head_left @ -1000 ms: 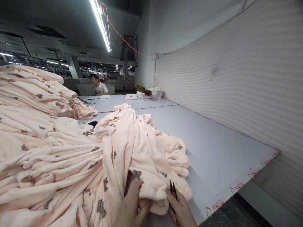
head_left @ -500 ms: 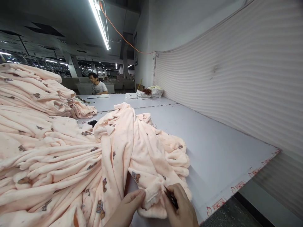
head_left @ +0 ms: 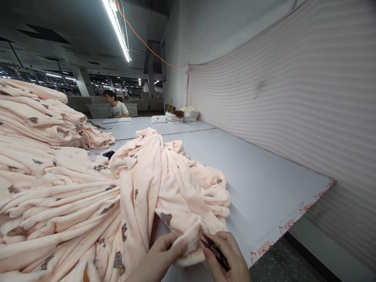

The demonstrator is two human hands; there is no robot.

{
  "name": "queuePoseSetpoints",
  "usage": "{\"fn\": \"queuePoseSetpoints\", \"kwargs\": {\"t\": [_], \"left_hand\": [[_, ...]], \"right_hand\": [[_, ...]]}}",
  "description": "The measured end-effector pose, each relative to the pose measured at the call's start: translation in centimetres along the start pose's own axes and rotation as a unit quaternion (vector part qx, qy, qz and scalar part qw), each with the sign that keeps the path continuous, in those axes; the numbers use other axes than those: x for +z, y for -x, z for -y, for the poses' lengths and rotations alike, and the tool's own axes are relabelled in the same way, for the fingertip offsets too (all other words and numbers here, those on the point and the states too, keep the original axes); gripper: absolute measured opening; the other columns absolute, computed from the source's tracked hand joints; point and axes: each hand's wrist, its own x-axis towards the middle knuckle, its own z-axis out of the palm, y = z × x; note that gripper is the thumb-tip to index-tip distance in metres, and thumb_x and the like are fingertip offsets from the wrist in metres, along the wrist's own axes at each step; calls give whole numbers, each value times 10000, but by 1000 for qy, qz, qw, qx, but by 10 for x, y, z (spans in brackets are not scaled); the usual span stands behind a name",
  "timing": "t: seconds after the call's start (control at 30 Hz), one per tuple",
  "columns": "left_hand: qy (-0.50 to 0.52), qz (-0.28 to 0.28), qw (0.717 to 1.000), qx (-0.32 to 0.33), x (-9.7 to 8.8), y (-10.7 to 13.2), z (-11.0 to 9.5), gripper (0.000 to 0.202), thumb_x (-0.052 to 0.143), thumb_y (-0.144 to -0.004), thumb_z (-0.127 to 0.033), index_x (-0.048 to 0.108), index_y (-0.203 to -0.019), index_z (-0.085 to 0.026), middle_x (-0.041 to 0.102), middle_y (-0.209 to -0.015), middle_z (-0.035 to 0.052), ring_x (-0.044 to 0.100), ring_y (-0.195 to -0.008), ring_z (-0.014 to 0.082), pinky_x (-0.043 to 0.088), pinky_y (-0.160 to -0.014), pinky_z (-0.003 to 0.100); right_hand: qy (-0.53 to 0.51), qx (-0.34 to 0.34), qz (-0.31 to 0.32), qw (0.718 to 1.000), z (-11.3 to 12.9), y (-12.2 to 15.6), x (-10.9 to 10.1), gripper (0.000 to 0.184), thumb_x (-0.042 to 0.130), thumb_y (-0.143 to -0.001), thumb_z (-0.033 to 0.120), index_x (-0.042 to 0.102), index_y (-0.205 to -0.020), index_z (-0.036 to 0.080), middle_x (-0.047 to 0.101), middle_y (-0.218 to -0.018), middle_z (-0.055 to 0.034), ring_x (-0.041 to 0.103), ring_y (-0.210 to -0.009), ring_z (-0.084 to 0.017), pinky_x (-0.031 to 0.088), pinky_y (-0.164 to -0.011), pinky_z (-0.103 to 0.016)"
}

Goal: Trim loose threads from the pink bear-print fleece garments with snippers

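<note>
A pale pink plush garment (head_left: 176, 184) with small bear prints lies bunched on the table in front of me. My left hand (head_left: 169, 250) pinches the edge of its gathered end, thumb on top of the cloth. In my right hand (head_left: 227, 256) is a pair of dark thread snips (head_left: 216, 252), the tips pointing up and left at the cloth. The snips' points are beside the folded edge; whether they touch it I cannot tell. More of the same pink fabric (head_left: 58, 207) spreads in long folds to the left.
A tall heap of pink garments (head_left: 35, 113) rises at the left. The grey tabletop (head_left: 258, 184) runs to an edge at the right. A dark phone-like object (head_left: 109, 154) lies behind the cloth. Folded stacks (head_left: 176, 116) and a seated person (head_left: 116, 107) are at the back.
My left fingers have folded the gathered edge over, hiding its white inner seam. My right hand has turned a little, showing more of the snips. The whole view has shifted slightly.
</note>
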Motion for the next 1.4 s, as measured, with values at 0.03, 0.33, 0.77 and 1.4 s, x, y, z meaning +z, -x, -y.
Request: {"fn": "queuePoseSetpoints", "kwargs": {"t": [0.03,0.33,0.77,1.4], "left_hand": [[-78,-27,996,28,-2,3,-4,250,591,-780,-401,641,-777,-155,585,-743,25,523,-757,193,386,-688,279],[-366,76,927,2,-11,17,-34,66,507,-645,-154,527,-655,-216,617,-737,-22,563,-728,171,408,-654,236],[-504,107,854,-73,14,0,-16,638,685,-649,-312,563,-1268,-209,710,-1020,147,632,-976,376,461,-804,419],[-64,-7,995,71,16,-10,11,217,550,-796,-306,694,-912,-193,657,-986,69,561,-1014,249,389,-936,364]], "right_hand": [[4,22,-21,1000,-6,2,-6,291,507,-881,431,615,-1082,249,597,-983,-73,659,-820,-169,536,-605,-182],[-47,158,2,986,-54,-7,-28,243,483,-854,361,668,-880,205,658,-1055,-77,646,-902,-221,530,-694,-268],[-277,223,5,935,-41,-17,-2,21,651,-650,207,661,-666,198,608,-728,3,550,-748,-155,445,-693,-210],[101,101,-145,979,-17,-17,4,128,503,-824,368,492,-824,241,562,-806,-26,583,-724,-209,437,-588,-271]]}}
